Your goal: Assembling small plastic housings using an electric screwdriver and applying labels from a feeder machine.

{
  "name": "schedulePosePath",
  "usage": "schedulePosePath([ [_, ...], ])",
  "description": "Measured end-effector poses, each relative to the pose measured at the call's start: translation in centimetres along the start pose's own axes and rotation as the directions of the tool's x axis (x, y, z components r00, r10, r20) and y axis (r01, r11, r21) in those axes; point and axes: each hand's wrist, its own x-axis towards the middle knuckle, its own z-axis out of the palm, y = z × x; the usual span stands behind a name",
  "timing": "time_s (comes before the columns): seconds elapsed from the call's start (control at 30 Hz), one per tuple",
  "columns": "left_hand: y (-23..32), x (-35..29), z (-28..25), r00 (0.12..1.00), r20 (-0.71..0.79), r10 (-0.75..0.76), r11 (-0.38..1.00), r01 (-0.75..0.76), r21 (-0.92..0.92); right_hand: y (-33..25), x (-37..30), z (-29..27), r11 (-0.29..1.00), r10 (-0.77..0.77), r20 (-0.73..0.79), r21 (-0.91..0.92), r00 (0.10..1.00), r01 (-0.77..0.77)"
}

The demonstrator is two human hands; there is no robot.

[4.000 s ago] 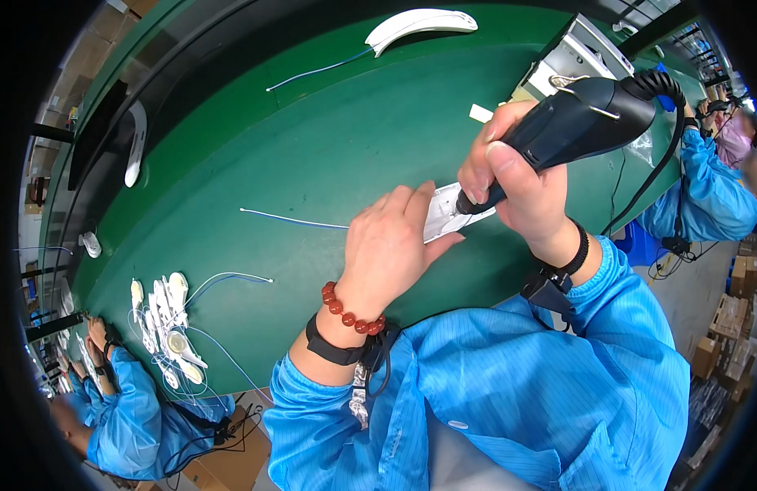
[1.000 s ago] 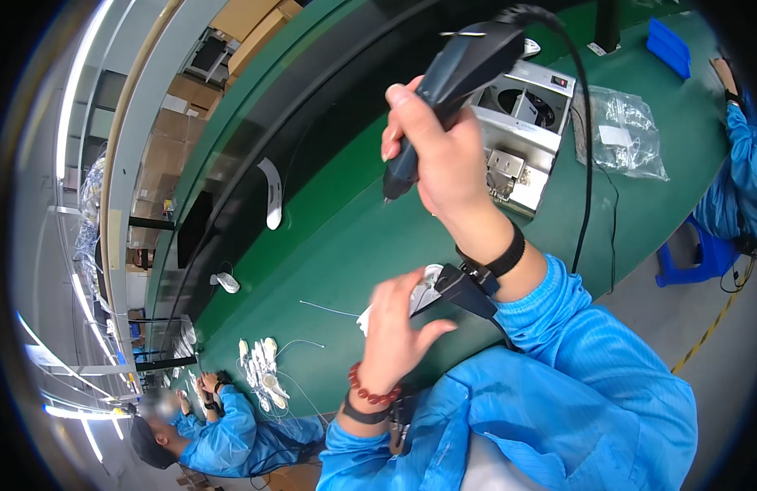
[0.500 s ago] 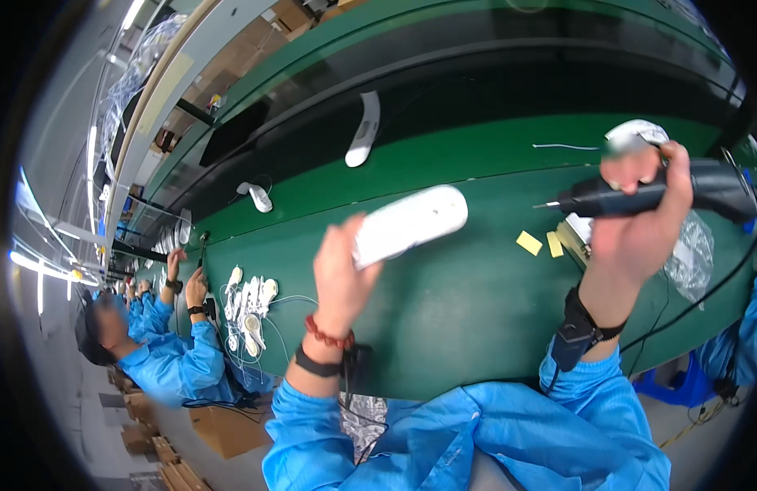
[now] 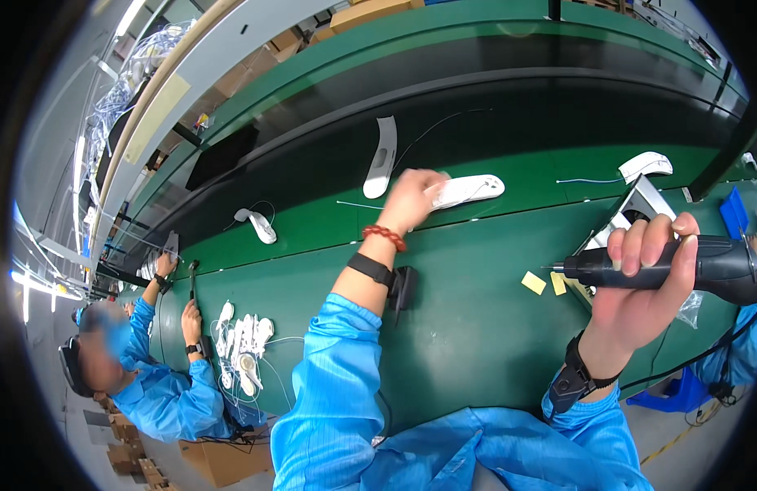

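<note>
My left hand [image 4: 413, 199] reaches to the far strip of the bench, its fingers closed on the left end of a long white plastic housing [image 4: 474, 191]. The fingers are slightly blurred, and they hide that end. The housing has rounded ends and small holes at its right end. A black electric screwdriver [image 4: 718, 258] is gripped in my right hand [image 4: 644, 266] above the right side of the bench, its bit pointing left. Just left of my left hand lies a curved white-grey shell [image 4: 381, 164].
White cabled parts [image 4: 246, 348] lie heaped at left. A small white device [image 4: 260, 225] and a curved white piece [image 4: 645, 165] sit farther back. Yellow slips [image 4: 533, 282] and a metal box [image 4: 640, 209] are near the screwdriver. A co-worker [image 4: 162, 385] works at left.
My left hand has carried the white housing forward and right, onto the bench's far strip. The screwdriver in my right hand sits lower in the picture. The view has shifted somewhat.
</note>
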Motion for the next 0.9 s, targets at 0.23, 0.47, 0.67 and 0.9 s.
schedulePosePath([
  [0.23, -5.6, 0.8, -1.2, 0.901, -0.392, -0.186, 0.756, 0.386, 0.529, 0.5, -0.1, 0.4, 1.0, 0.011, 0.004, -0.011, 1.0, -0.011],
  [0.47, -6.6, -1.4, -1.8, 0.83, -0.541, -0.137, 0.919, 0.31, 0.243, 0.3, -0.8, 1.3, 0.999, 0.03, 0.024, 0.037, 0.999, -0.031],
  [0.67, -1.4, -10.2, -8.0, 0.804, -0.441, -0.398, 0.833, 0.115, -0.542, 0.4, -0.9, 1.5, 0.997, 0.063, 0.029, 0.041, 0.998, -0.064],
  [0.9, -0.9, -26.4, -15.8, 0.647, -0.611, -0.456, 0.505, -0.378, -0.776, 0.4, -0.9, 0.5, 0.972, 0.187, 0.116, 0.123, 0.976, -0.201],
])
